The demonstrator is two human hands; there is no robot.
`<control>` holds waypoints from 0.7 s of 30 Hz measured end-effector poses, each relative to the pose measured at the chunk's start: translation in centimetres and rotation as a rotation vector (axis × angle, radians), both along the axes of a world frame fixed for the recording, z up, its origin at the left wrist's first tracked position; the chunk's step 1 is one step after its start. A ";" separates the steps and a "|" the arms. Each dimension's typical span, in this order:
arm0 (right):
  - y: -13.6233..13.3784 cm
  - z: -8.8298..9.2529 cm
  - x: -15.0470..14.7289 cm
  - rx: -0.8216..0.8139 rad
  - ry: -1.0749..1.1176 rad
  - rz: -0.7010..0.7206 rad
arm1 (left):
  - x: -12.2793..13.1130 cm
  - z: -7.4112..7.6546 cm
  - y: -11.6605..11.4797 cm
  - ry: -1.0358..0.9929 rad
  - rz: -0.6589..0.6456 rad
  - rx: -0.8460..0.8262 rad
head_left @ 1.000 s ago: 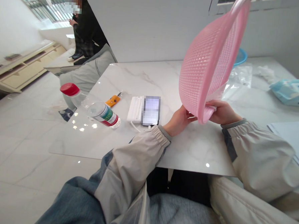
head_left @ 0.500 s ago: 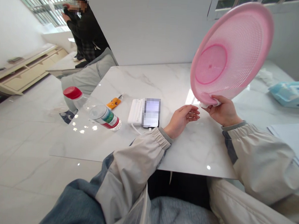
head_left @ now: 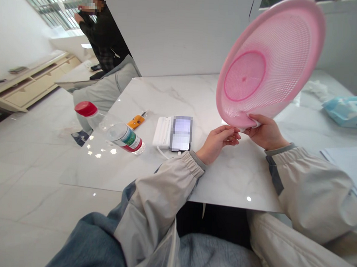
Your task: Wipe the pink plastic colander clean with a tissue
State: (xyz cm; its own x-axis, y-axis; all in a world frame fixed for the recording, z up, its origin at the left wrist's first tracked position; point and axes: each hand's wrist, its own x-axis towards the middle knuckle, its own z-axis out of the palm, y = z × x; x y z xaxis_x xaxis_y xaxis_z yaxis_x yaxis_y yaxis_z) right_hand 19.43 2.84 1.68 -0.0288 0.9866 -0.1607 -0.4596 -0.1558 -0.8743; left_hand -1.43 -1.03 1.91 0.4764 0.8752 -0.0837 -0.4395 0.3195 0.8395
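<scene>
A round pink mesh basket (head_left: 268, 62) stands tilted on edge above the white marble table (head_left: 174, 97), its hollow side facing me. My right hand (head_left: 264, 132) grips its lower rim, with a bit of white material pinched there. My left hand (head_left: 218, 141) hovers just left of that rim, fingers curled, its fingertips almost touching the basket's edge and holding nothing that I can see.
On the table's left lie a clear bottle with a red cap (head_left: 111, 130), an orange tag (head_left: 136, 120) and a white power bank with a phone (head_left: 174, 133). A blue packet (head_left: 349, 109) and paper (head_left: 349, 164) sit at the right. A person (head_left: 101, 30) stands far left.
The basket turned from edge-on with its outside showing to its hollow side facing me. My left hand let go of the rim, drew back, then came close again.
</scene>
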 end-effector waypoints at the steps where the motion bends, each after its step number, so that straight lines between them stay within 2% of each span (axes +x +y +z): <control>1: -0.1 0.0 0.0 0.003 -0.008 0.011 | 0.0 0.0 0.0 0.002 -0.002 0.000; 21: -0.6 0.8 -0.3 -0.010 -0.051 0.052 | -0.1 0.2 -0.1 0.039 -0.011 0.004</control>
State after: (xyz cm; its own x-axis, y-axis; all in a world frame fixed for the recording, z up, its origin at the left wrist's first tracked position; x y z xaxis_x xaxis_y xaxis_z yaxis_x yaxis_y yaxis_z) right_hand 19.13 2.27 2.44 -0.0713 0.9824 -0.1728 -0.4056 -0.1868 -0.8947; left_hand -1.58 -1.12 2.14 0.4822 0.8704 -0.0991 -0.4033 0.3210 0.8569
